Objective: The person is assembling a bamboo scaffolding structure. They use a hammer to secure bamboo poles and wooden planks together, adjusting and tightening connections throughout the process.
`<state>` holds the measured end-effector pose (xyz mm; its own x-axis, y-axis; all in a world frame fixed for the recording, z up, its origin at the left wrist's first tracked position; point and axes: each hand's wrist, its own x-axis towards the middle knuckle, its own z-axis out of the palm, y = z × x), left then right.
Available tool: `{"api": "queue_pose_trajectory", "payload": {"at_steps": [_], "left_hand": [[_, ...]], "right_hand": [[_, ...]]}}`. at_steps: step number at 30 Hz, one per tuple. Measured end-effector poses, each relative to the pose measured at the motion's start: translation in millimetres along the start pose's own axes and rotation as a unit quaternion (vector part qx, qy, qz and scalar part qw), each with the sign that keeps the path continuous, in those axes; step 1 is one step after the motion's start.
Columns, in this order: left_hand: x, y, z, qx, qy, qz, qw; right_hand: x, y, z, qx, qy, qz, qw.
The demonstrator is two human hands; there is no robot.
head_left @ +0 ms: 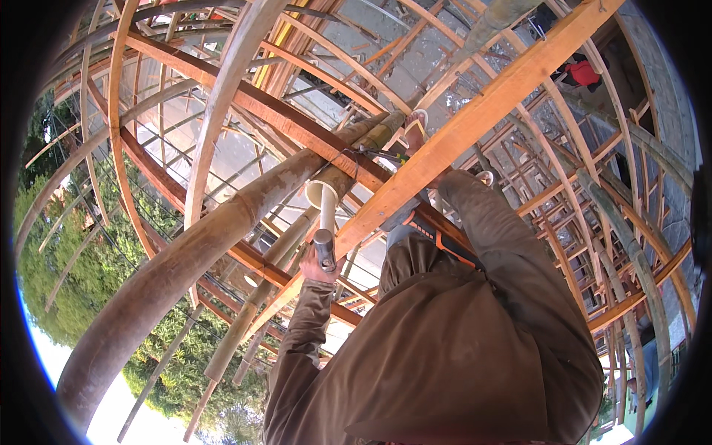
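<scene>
Leafy green trees (93, 293) fill the left side, seen through a lattice of thin, bowed slats (113, 111), with bright white sky (50, 352) showing below them. At the top, a bundle of orange and yellow planks (273, 52) lies beyond the lattice, near a grey floor (363, 38) strewn with scraps. On the right, grey-green poles (629, 241) run among more slats. A red shape (584, 73), too small to identify, sits at upper right.
</scene>
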<state>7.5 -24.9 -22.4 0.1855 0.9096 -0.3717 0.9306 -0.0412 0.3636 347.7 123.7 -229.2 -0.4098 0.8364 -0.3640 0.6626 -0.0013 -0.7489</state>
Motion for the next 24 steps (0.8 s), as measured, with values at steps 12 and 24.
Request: {"api": "queue_pose_trajectory", "payload": {"at_steps": [12,24], "left_hand": [[4.3,10.5,-5.9,0.048,0.0,-0.015,0.999],[4.1,3.8,-4.6,0.024,-0.02,0.005,1.0]], "right_hand": [[-69.9,-11.7,-22.3,0.063,-0.02,0.017,0.998],[-8.7,-0.3,-101.3,0.003,-0.228,-0.003,0.974]]}}
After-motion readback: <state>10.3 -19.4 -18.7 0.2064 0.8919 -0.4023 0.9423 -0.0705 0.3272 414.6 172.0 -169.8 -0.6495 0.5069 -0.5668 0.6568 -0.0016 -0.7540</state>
